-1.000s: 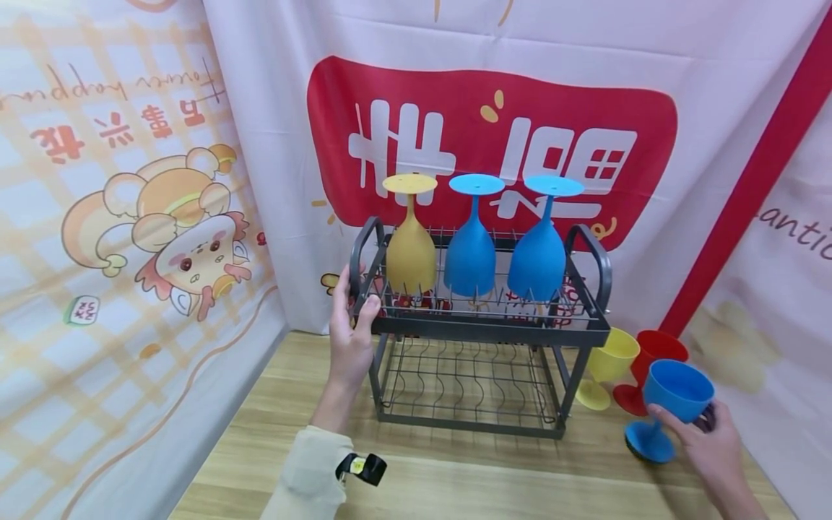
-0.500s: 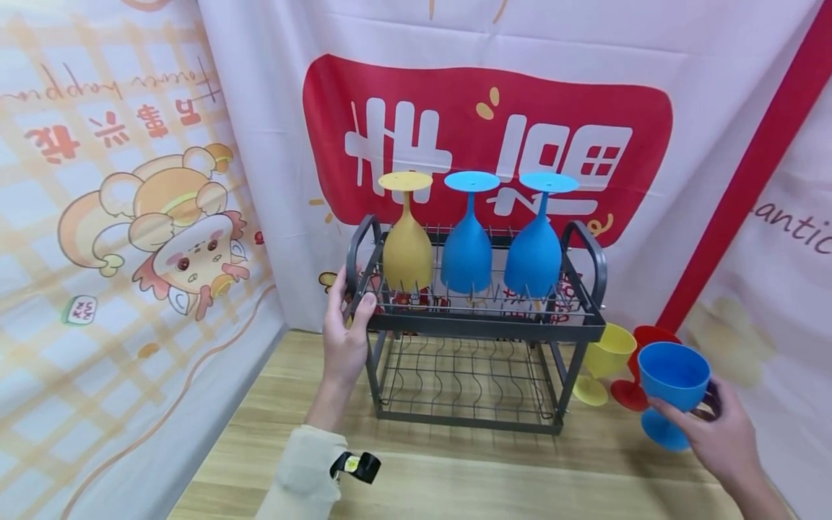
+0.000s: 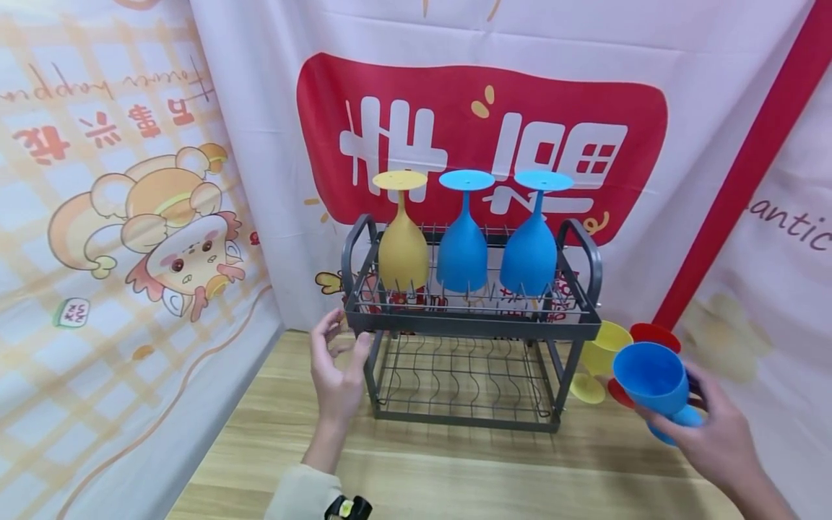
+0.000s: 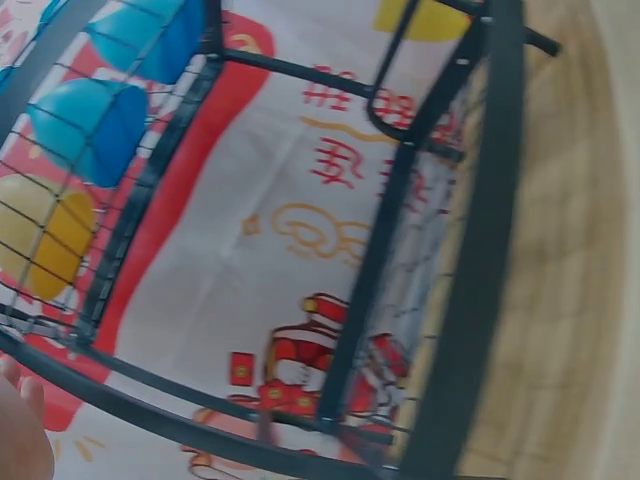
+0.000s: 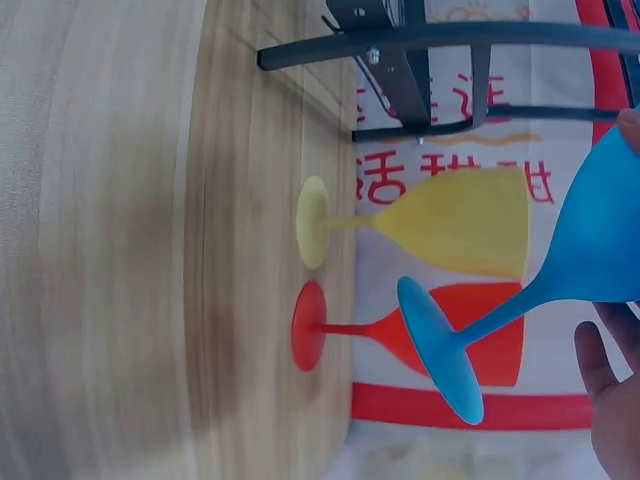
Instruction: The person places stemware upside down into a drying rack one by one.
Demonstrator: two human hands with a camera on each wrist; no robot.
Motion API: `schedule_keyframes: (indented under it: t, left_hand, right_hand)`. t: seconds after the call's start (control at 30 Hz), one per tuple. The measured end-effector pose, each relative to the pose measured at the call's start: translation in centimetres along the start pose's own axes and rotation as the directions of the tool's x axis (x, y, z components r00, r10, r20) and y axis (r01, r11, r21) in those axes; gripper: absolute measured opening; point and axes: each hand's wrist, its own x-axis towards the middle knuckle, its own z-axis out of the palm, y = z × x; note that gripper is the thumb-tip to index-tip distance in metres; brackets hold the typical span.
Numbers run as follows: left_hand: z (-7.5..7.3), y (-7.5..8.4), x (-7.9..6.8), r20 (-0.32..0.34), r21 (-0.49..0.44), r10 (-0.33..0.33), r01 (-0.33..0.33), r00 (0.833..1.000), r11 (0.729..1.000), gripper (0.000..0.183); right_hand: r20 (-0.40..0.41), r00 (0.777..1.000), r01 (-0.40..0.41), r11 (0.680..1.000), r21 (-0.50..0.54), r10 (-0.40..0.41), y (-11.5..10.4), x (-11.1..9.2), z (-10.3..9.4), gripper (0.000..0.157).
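Right hand (image 3: pixel 724 437) grips tilted blue goblet (image 3: pixel 650 375) | left hand (image 3: pixel 338 383) relaxed near front-left corner of dish rack (image 3: pixel 464 420) | upper tier (image 3: pixel 471 327): upturned yellow goblet (image 3: pixel 403 256), two upturned blue goblets (image 3: pixel 463 256)

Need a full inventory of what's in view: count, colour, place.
Stemmed goblet with round foot: 1, blue, tilted, in the right hand
Two-tier metal wire rack: 1, black, on the table
Upside-down stemmed goblet: 1, yellow, top tier, left
Upside-down stemmed goblets: 2, blue, top tier, middle and right
Upright stemmed goblet: 1, yellow, right of the rack
Second upright stemmed goblet: 1, red, right of the yellow one
Wood-grain table: 1, light brown, underneath
Printed cloth: sheet count unclear, mostly white with red and orange, back and sides
Sleeve: 1, pale, left arm
Wristband: 1, black, left wrist
Left hand: 1, at the rack's left end
Right hand: 1, far right
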Motion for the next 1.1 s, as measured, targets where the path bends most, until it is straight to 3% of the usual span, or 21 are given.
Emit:
schedule_keyframes:
  t: [0.13,0.27,0.4,0.6,0.77,0.93,1.1]
  left_hand:
    - [0.2,-1.1,-1.8,0.062,0.009,-0.01,0.009,0.998,1.0,0.055]
    - [0.6,-1.9,-3.5,0.21,0.014,-0.031,0.029,0.977,0.999,0.045]
    - [1.3,-2.2,-5.0,0.369,0.065,-0.074,0.054,0.926,0.996,0.039]
    - [2.6,-2.2,-6.6,0.514,0.08,-0.125,0.098,0.848,0.992,0.044]
    - [3.8,-2.1,-7.6,0.599,0.058,-0.148,0.142,0.787,0.988,0.05]
    - [4.5,-1.9,-8.3,0.641,0.055,-0.173,0.18,0.748,0.982,0.055]
    - [5.3,-1.7,-8.9,0.697,0.046,-0.173,0.197,0.696,0.979,0.064]
  right_hand:
    - [0.007,0.997,0.073,0.997,-0.02,-0.072,-1.3,-0.6,0.7,0.111]
    - [0.001,0.982,0.189,0.98,-0.057,-0.189,-2.8,-1.0,1.5,0.11]
    - [0.004,0.952,0.306,0.948,-0.084,-0.307,-4.3,-1.1,2.2,0.108]
    - [0.055,0.913,0.408,0.911,-0.065,-0.405,-6.8,-1.3,3.4,0.107]
    - [0.115,0.904,0.419,0.906,-0.059,-0.411,-8.9,-1.8,4.9,0.104]
    - [0.134,0.862,0.501,0.863,-0.066,-0.489,-10.8,-1.8,7.1,0.102]
    - [0.178,0.828,0.55,0.832,-0.076,-0.531,-12.5,-1.8,8.6,0.101]
